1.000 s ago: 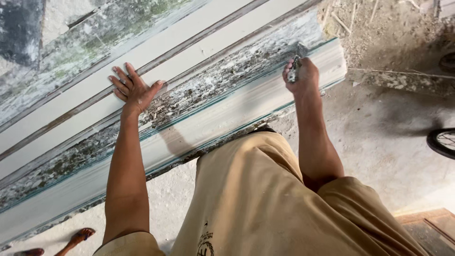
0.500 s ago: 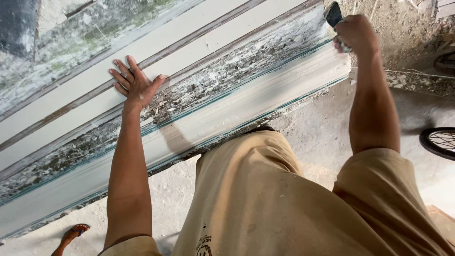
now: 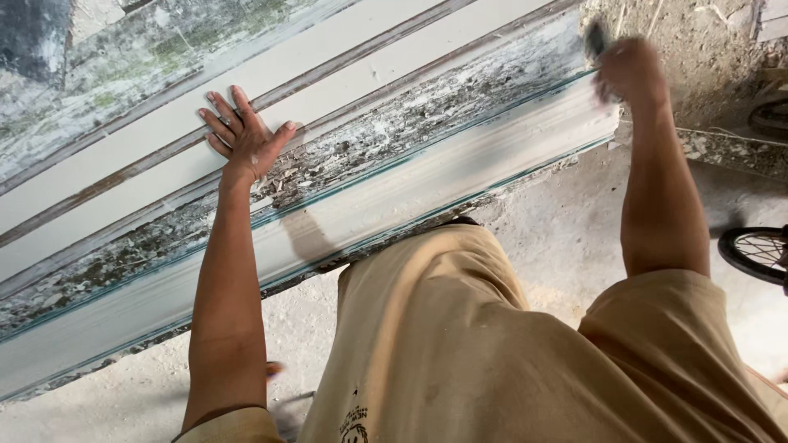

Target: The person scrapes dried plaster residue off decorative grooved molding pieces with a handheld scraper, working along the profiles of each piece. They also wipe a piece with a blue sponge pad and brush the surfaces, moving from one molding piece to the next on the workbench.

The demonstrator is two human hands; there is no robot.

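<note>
My left hand (image 3: 245, 135) lies flat, fingers spread, on a long white moulded frame (image 3: 427, 176) with peeling, flaking paint. My right hand (image 3: 630, 72) is closed around a small dark-bladed scraper (image 3: 597, 38) at the right end of the frame, near its upper edge. The tool is blurred and mostly hidden by the fist. The frame runs diagonally from lower left to upper right, with a rough strip of flaked paint (image 3: 386, 135) between smoother white bands.
My tan shirt (image 3: 492, 353) fills the lower middle. Below the frame is a dusty concrete floor (image 3: 566, 230). A bicycle wheel (image 3: 759, 253) shows at the right edge. Rubble and dirt (image 3: 706, 49) lie at the upper right.
My right hand with the scraper moved up and right along the frame toward its end. My left hand stayed flat in about the same place.
</note>
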